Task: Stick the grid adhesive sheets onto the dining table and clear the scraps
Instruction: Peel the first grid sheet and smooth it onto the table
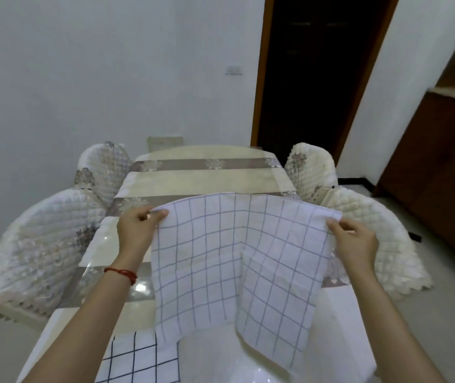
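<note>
Holding a grid adhesive sheet (220, 261) up above the surface (102, 244), the left hand (137, 225) and right hand (354, 239) each pinched a top corner. It sagged and creased in the middle, seemingly thin, light and floppy; corners looked the best hold. Another grid sheet (137, 357) lay below.

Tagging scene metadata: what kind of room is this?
Likely a home dining room: a long dining table under a patterned cover, quilted chair covers along both sides, and a wooden doorway beyond.
</note>
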A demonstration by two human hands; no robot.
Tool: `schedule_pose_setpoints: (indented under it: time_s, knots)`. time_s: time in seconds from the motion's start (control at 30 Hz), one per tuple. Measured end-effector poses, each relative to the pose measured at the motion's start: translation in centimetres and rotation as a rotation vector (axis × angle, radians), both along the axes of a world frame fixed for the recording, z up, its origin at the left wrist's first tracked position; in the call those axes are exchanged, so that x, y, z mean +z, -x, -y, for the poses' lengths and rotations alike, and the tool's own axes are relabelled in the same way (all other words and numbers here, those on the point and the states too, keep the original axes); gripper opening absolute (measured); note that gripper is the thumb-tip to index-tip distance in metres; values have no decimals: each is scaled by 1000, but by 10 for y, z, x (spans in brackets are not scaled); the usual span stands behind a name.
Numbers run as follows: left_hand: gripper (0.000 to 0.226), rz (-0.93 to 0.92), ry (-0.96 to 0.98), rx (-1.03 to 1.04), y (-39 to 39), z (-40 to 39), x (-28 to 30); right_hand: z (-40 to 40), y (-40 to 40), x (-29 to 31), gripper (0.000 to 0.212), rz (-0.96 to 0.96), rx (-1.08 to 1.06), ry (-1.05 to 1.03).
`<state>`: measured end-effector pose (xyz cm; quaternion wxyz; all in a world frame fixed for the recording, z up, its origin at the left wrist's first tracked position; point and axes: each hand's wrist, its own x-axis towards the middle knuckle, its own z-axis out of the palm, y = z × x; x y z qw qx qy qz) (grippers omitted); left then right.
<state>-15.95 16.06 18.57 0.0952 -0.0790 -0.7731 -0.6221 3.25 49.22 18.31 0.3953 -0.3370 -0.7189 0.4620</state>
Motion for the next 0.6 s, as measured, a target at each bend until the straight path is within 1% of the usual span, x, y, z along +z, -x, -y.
schedule_pose_setpoints:
  time_s: [0.07, 0.17, 0.2, 0.33, 0.43, 0.53, 0.6]
  knots:
    - [24, -19, -22, -33, 3, -10, 1, -11, -19, 0, 13, 9, -70, 4]
    - [8, -8, -54, -123, 5, -24, 4, -19, -47, 4, 17, -10, -152, 0]
    - [7, 0, -52, -147, 7, -30, 5, -19, -55, 5, 15, -12, -178, 4]
    - [14, 33, -6, -239, 17, -59, 10, -19, -73, 9, 13, 13, -248, -14]
    - [21, 103, -7, -291, 24, -89, 15, -22, -77, 10, 10, 30, -311, 2]
    - [6, 170, -59, -354, 31, -120, 16, -24, -76, 12, 7, 37, -341, 9]
    - [5, 189, -90, -393, 37, -140, 17, -25, -72, 17, 6, 30, -347, 12]
